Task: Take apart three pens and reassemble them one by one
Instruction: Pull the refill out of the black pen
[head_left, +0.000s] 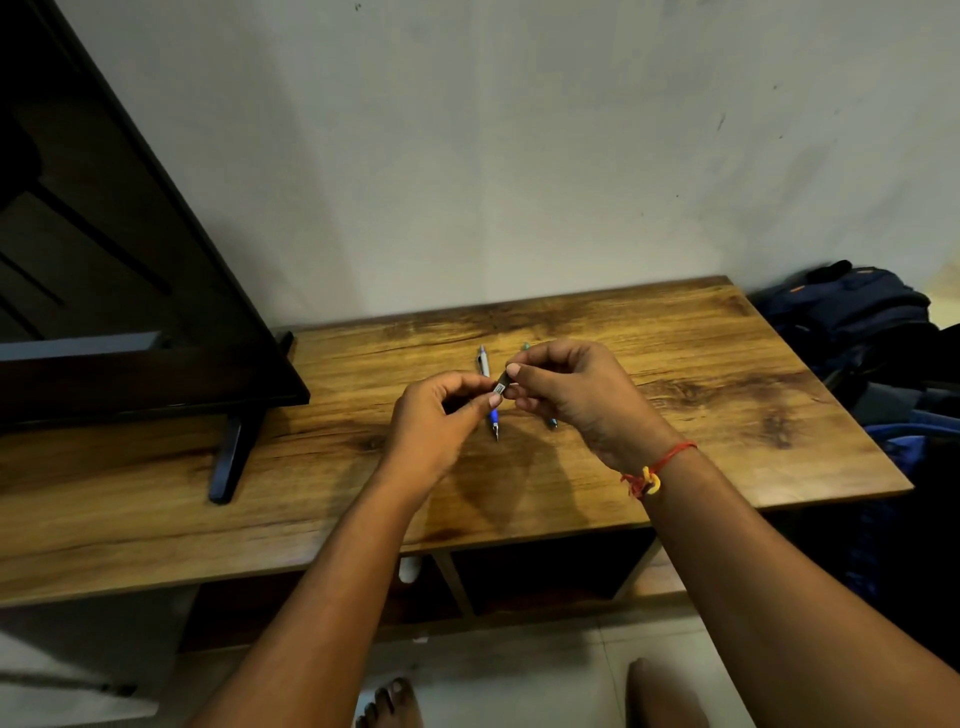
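Both hands meet above the middle of the wooden table. My left hand and my right hand pinch one grey pen between their fingertips; only a short labelled stretch of it shows. Under the hands a white pen with a blue grip lies on the table, tip toward me. A third, teal pen lies beside it, mostly hidden by my right hand, with only its two ends showing.
A dark TV screen on a black foot takes up the table's left part. A dark blue backpack and other bags lie on the floor to the right. The wall stands right behind the table. My bare feet show below its front edge.
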